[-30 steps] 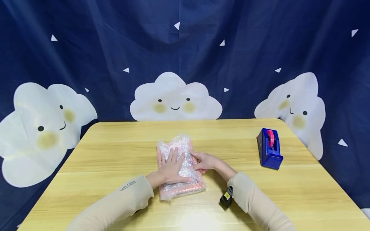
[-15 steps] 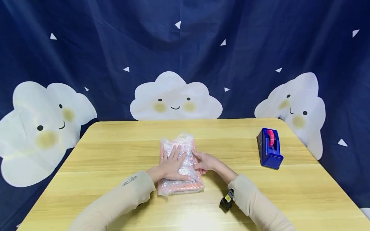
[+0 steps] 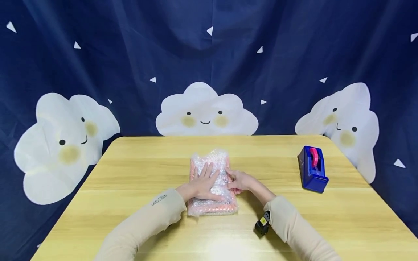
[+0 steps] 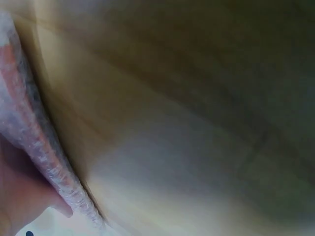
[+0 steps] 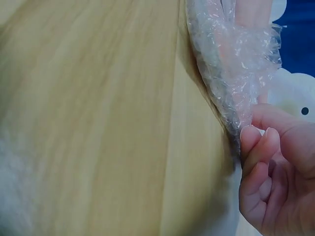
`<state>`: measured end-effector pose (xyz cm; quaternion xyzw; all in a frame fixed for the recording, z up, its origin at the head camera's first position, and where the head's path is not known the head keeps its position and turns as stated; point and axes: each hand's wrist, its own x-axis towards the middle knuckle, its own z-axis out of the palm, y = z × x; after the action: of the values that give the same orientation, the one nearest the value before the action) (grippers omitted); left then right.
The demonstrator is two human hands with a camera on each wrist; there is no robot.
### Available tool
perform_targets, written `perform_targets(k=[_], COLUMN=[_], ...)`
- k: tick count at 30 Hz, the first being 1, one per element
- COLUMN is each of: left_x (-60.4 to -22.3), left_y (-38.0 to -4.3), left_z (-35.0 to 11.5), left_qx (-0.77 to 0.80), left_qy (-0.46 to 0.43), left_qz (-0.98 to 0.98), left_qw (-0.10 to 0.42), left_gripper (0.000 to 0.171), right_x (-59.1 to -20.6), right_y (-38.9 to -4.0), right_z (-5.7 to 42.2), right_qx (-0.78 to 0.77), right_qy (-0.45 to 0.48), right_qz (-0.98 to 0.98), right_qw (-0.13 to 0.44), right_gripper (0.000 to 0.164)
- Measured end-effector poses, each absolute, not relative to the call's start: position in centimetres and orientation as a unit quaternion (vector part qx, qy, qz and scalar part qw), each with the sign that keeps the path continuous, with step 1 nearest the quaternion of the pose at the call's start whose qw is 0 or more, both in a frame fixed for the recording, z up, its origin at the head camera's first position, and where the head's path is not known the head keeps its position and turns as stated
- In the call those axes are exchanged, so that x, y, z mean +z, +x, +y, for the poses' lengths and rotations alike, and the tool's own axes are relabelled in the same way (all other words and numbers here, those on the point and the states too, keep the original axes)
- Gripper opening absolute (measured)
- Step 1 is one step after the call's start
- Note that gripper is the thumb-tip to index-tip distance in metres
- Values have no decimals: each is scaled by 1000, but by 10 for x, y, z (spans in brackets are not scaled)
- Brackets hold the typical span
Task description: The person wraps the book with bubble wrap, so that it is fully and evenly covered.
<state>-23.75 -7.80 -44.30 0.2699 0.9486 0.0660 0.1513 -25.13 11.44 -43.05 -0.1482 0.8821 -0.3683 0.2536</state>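
Note:
A flat rectangular pink frame in clear bubble wrap [image 3: 219,185] lies on the table in the head view. My left hand [image 3: 203,186] rests palm down across it with fingers spread. At the frame's right edge, my right hand [image 3: 242,182] has its thumb side over the top and its other fingers curled along the side. The right wrist view shows those curled fingertips [image 5: 261,142] against the edge of the loose, crinkled wrap [image 5: 246,59]. In the left wrist view, part of the left hand [image 4: 22,191] lies over the wrapped side [image 4: 37,132]. What lies inside the pink border is blurred by the wrap.
A blue tape dispenser [image 3: 312,169] with a pink tape roll stands at the right rear of the wooden table [image 3: 147,163]. A dark curtain [image 3: 179,43] with cloud prints hangs behind the table. A black wrist camera [image 3: 262,224] hangs under the right sleeve.
The wrapped frame has turned slightly clockwise and slid a little away from me, with both hands staying on it. The head view has shifted slightly left.

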Motion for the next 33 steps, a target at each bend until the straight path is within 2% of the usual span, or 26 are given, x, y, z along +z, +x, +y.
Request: perform_targets(k=[8, 15, 21, 28, 33], left_x=[-443, -441, -441, -438, -433], left_y=[-242, -237, -233, -237, -237], left_z=[-83, -82, -80, -79, -78], left_qx=[58, 48, 55, 56, 45], left_qy=[263, 259, 259, 264, 263], left_qz=[955, 952, 951, 950, 949], left_qw=[126, 158, 161, 156, 168], left_gripper=[106, 107, 106, 106, 107], right_x=[-415, -404, -403, -417, -429], right_y=[-255, -251, -249, -252, -254], right_z=[99, 89, 89, 108, 122], right_qx=[-300, -210, -162, -283, -384], right_qy=[-149, -153, -150, -167, -169], right_qz=[907, 932, 946, 912, 865], right_qw=[255, 252, 237, 245, 274], right_gripper=[80, 80, 78, 77, 76])
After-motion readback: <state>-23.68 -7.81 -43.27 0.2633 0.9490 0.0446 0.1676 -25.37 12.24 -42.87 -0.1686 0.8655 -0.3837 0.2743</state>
